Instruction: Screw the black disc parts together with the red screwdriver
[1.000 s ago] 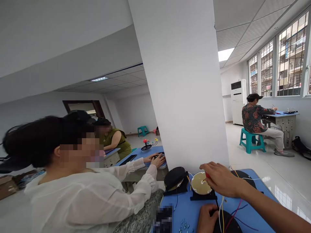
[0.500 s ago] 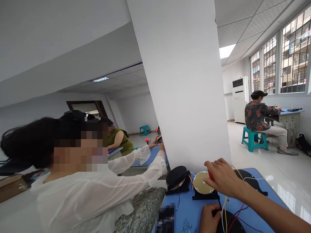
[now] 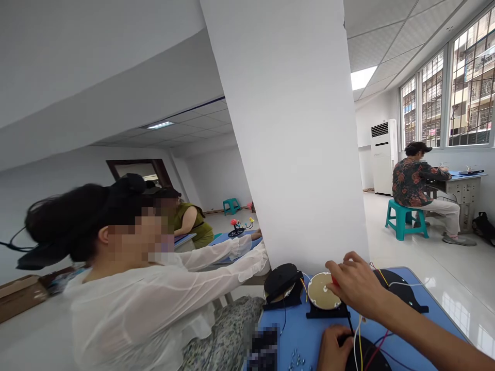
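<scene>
My right hand (image 3: pixel 353 282) is wrapped round the red handle of a screwdriver (image 3: pixel 334 280), whose dark shaft points down toward a black round part (image 3: pixel 365 354) at the bottom of the view. Against that part's left edge my left hand (image 3: pixel 334 346) is closed, thumb and fingers pressed on it. White, yellow and red wires rise across the part. Just behind my hands lies a gold-coloured disc (image 3: pixel 324 291) on a black base. To its left a black round unit (image 3: pixel 283 283) rests tilted, with wires. Another black disc (image 3: pixel 398 288) sits behind my right forearm.
Small screws (image 3: pixel 297 359) lie on the blue table (image 3: pixel 286 337), beside a pixelated dark object (image 3: pixel 264 350). A white pillar (image 3: pixel 294 154) stands behind the table. A co-worker in a white blouse (image 3: pixel 154 304) reaches forward close on the left; other people sit farther back.
The co-worker in white has raised the head slightly and the arms have shifted, showing a red and yellow item on the far table. My hands have barely moved.
</scene>
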`<state>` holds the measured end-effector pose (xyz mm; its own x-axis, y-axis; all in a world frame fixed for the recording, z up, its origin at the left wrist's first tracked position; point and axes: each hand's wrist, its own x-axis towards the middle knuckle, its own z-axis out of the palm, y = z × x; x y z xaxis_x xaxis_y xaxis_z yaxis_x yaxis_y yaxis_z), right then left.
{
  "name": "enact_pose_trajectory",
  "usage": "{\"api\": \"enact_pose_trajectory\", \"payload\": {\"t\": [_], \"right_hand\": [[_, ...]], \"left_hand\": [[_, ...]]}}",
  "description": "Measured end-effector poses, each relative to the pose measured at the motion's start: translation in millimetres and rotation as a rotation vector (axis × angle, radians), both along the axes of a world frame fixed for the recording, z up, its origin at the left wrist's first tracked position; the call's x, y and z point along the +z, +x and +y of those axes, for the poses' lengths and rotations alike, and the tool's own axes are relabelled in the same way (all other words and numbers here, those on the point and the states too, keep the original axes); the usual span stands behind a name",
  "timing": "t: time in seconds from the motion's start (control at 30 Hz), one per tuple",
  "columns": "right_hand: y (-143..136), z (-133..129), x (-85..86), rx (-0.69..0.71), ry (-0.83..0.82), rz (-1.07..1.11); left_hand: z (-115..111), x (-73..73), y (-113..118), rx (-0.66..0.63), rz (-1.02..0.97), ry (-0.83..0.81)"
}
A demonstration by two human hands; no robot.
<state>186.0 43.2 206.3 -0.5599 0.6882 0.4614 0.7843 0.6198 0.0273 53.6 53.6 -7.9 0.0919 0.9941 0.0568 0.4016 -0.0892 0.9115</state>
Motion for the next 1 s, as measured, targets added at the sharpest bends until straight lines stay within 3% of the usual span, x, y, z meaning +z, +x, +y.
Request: {"api": "enact_pose_trajectory", "payload": {"t": [0.1, 0.23, 0.4, 0.57, 0.73, 1.0], "right_hand": [[2, 1, 0.0, -0.047, 0.005, 0.016], [5, -2, 3.8, 0.083, -0.020, 0.026], [2, -3, 8.0, -0.063, -0.022, 0.017], [5, -7, 9.5, 0.044, -0.073, -0.004], [-1, -9, 7.7, -0.043, -0.121, 0.032], [15, -20, 19.2, 0.094, -0.203, 0.180]], "left_hand": [[-2, 6.2, 0, -0.014, 0.001, -0.002], [-5, 17.8, 1, -0.039, 0.001, 0.004], [-6, 26.5, 0, -0.103, 0.007, 0.024], [0, 20.9, -5, -0.175, -0.003, 0.032], [4, 13.9, -11, -0.215, -0.016, 0.044], [3, 12.0, -9, -0.190, -0.076, 0.037]]}}
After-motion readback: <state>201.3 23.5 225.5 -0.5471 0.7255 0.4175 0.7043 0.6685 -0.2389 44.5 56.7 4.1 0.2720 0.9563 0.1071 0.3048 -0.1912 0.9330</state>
